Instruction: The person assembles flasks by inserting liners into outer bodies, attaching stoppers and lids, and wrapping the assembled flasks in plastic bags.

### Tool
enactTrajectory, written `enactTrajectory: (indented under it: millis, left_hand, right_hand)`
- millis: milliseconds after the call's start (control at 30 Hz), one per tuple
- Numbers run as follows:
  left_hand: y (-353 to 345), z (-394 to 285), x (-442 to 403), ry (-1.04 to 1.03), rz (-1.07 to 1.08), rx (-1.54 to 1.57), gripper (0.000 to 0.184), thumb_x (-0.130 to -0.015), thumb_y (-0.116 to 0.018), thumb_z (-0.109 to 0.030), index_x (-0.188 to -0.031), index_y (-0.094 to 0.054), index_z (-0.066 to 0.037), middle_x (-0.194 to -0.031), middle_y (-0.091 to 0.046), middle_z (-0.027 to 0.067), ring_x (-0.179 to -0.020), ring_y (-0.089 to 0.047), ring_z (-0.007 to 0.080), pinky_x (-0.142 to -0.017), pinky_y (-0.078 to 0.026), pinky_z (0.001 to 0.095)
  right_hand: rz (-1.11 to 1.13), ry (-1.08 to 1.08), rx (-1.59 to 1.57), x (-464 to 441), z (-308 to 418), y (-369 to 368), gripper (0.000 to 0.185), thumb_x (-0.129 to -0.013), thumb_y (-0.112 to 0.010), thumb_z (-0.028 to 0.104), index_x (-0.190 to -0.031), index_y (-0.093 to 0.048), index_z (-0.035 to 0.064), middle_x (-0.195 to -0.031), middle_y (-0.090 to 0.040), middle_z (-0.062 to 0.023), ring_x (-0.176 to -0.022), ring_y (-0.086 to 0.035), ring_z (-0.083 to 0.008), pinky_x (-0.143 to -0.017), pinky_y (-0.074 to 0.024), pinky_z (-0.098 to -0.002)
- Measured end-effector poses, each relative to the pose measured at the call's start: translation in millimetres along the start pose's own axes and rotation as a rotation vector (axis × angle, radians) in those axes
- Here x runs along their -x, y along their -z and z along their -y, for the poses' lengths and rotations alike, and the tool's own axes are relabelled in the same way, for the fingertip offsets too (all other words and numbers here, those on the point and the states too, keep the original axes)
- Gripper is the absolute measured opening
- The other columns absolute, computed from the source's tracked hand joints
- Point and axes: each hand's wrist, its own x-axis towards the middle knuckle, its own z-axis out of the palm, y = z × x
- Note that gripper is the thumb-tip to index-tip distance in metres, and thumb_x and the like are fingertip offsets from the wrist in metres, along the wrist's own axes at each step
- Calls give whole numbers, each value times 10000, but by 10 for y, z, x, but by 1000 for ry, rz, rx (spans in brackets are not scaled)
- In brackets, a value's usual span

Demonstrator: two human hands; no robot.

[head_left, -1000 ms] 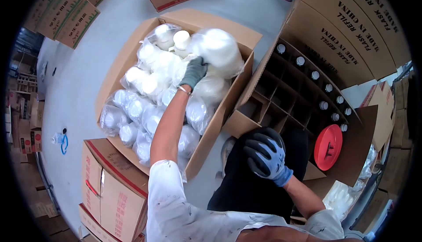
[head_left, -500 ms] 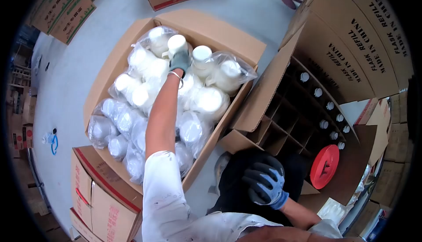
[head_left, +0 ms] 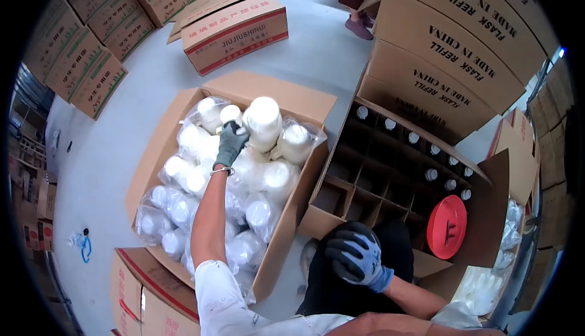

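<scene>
My left hand (head_left: 230,144), in a grey-green glove, reaches into the far part of an open carton (head_left: 143,168). Its curled fingers close on a white flask (head_left: 231,114). Just right of them stands a larger-looking white flask (head_left: 263,124), close to my thumb. Several more white flasks in clear plastic bags (head_left: 277,177) fill the carton around my wrist. My right hand (head_left: 356,255), in a blue-and-black glove, rests on my dark-clad knee, its fingers loosely bent. Nothing shows in it.
To the right, a divided carton (head_left: 341,185) holds several capped bottles (head_left: 390,124) in its cells. A red plastic dish (head_left: 448,226) lies on its near edge. Printed cartons (head_left: 234,34) stand behind. A person's shoe (head_left: 358,28) shows at the top.
My view has tilted up, so the cartons sit lower in it. My left hand stays at the far flasks, and the flask beside it looks larger. My right hand keeps resting on the knee.
</scene>
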Motion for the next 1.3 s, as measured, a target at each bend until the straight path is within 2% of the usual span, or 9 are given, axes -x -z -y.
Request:
enactTrajectory:
  millis: [200, 333, 500, 567, 600, 633, 867, 1100, 1300]
  left_hand:
    - [1377, -1571, 750, -327, -170, 729, 404, -839, -640, 27, -1228, -533, 8, -1137, -597, 79, -1046, -561, 156, -930, -456, 299]
    - [1818, -2066, 1210, -250, -141, 1220, 370, -954, -525, -102, -1306, -485, 4, -1238, -566, 89, -1099, -559, 159, -945, -469, 285]
    - [1006, -2293, 2284, 31, 541, 1662, 484, -982, -504, -276, -1391, -409, -34, -1361, -464, 92, -1236, -469, 204, -1053, -393, 332]
    - [450, -2667, 2972, -20, 611, 1447, 526, -965, -537, -263, -1409, -383, -26, -1399, -433, 108, -1250, -455, 210, -1070, -371, 321]
    - [160, -2819, 2948, -456, 607, 955, 527, -953, -555, -231, -1408, -391, -22, -1406, -440, 117, -1262, -445, 201, -1059, -382, 318]
    - [84, -3006, 3143, 7, 710, 1112, 481, -953, -550, -220, -1373, -448, -8, -1358, -502, 128, -1210, -497, 202, -1029, -415, 315]
    - [-104, -3166, 3504, -109, 892, 1233, 444, -994, -444, -238, -1364, -460, 7, -1354, -510, 122, -1239, -487, 200, -1071, -372, 317]
    - [292, -3463, 3967, -225, 348, 753, 453, -957, -528, -121, -1375, -435, 29, -1369, -497, 144, -1254, -479, 235, -1072, -354, 326]
    - [451, -3790, 4072, -597, 14, 514, 615, -843, -689, -116, -1362, -404, 52, -1325, -499, 231, -1225, -495, 373, -1049, -387, 435]
  right_hand:
    - [-13, 21, -57, 106, -1, -22, 416, -797, -665, 265, -1188, -607, 135, -1259, -555, -119, -1177, -508, -329, -1060, -363, -485]
    - [-419, -245, -357, 5, 199, 652, 490, -839, -637, 158, -1306, -524, 61, -1354, -489, -166, -1277, -447, -338, -1104, -331, -448]
    - [-666, -62, -619, 60, 556, 1449, 791, -810, -655, 155, -1488, -262, 49, -1490, -342, -153, -1376, -344, -292, -1132, -280, -411]
    - [-569, -123, -581, 291, 660, 1518, 794, -777, -702, 176, -1458, -313, 54, -1459, -372, -158, -1357, -359, -300, -1117, -296, -407]
    - [-521, -158, -557, 423, 704, 1514, 764, -758, -730, 190, -1423, -378, 55, -1426, -405, -164, -1333, -383, -310, -1102, -315, -407]
    - [-472, -192, -531, 557, 749, 1510, 736, -739, -757, 203, -1387, -443, 57, -1394, -437, -171, -1309, -407, -321, -1086, -334, -407]
    - [-285, -318, -384, 1062, 925, 972, 555, -719, -802, 255, -1201, -596, 71, -1187, -553, -154, -1127, -516, -341, -999, -416, -417]
    - [-287, -564, -896, 1044, 760, 884, 583, -732, -793, 217, -1237, -540, 72, -1208, -551, -85, -1123, -541, -217, -978, -444, -359]
    - [-864, -414, -913, 1148, 539, 829, 586, -777, -711, 227, -1294, -494, 58, -1271, -523, -126, -1162, -521, -252, -1009, -421, -368]
